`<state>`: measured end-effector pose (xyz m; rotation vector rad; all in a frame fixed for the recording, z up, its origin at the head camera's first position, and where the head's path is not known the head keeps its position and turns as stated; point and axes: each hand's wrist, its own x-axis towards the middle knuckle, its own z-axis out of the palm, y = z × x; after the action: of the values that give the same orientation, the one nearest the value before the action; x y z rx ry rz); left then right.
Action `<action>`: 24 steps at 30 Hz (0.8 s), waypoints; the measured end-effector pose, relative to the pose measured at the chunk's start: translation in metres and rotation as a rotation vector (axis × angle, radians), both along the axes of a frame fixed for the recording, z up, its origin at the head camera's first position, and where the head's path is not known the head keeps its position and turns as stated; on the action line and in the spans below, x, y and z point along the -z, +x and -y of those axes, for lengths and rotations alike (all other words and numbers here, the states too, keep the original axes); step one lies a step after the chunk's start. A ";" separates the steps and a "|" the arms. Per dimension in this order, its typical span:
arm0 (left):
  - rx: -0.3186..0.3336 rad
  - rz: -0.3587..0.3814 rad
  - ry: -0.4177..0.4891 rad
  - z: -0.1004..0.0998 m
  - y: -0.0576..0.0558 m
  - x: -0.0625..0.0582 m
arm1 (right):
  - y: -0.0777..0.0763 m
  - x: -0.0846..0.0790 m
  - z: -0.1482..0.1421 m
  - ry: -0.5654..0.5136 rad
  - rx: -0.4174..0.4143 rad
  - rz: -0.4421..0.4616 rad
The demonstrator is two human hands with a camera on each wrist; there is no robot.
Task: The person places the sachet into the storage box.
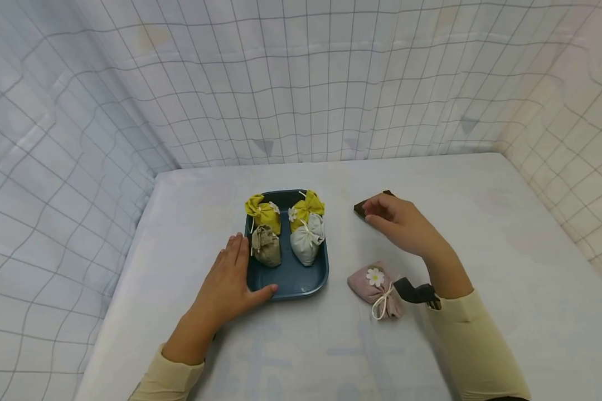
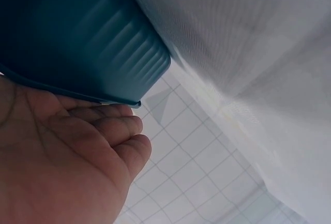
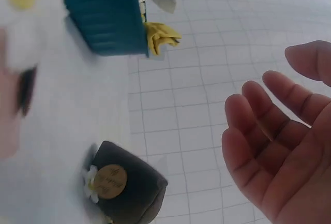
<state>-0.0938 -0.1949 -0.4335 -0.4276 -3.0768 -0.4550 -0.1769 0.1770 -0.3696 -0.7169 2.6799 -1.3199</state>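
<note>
A dark blue tray holds two yellow pouches at its far end, with a khaki pouch and a pale grey pouch nearer. Along the tray's left rim lies my left hand, fingers extended, thumb at the near corner. My right hand, loosely bent and holding nothing, hovers beside a dark brown pouch, partly hiding it. The right wrist view shows that dark pouch with a round tag and white flower, apart from the fingers.
A pink pouch with a white flower and cord lies right of the tray, near my right wrist. White cloth covers the table. Gridded white curtains hang behind and on both sides. A black strap is at my right wrist.
</note>
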 end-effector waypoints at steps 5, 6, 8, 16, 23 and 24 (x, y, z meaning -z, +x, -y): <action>0.002 -0.001 0.004 0.000 0.000 -0.001 | 0.014 0.013 -0.019 0.006 -0.049 -0.156; 0.003 -0.002 0.005 0.000 0.000 -0.001 | 0.018 0.015 -0.023 -0.002 -0.060 -0.189; 0.003 -0.003 0.004 0.000 0.000 -0.002 | 0.024 0.020 -0.030 -0.020 -0.083 -0.252; 0.010 -0.006 -0.004 0.001 -0.001 -0.003 | 0.049 0.035 -0.057 0.015 -0.209 -0.410; 0.002 -0.005 0.005 0.001 0.000 -0.001 | 0.060 0.052 -0.061 -0.039 -0.335 -0.469; 0.003 -0.005 0.006 0.001 0.001 -0.001 | 0.062 0.056 -0.060 -0.049 -0.354 -0.484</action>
<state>-0.0933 -0.1961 -0.4327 -0.4321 -3.0698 -0.4628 -0.1154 0.2366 -0.4251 -1.6118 2.6635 -1.2451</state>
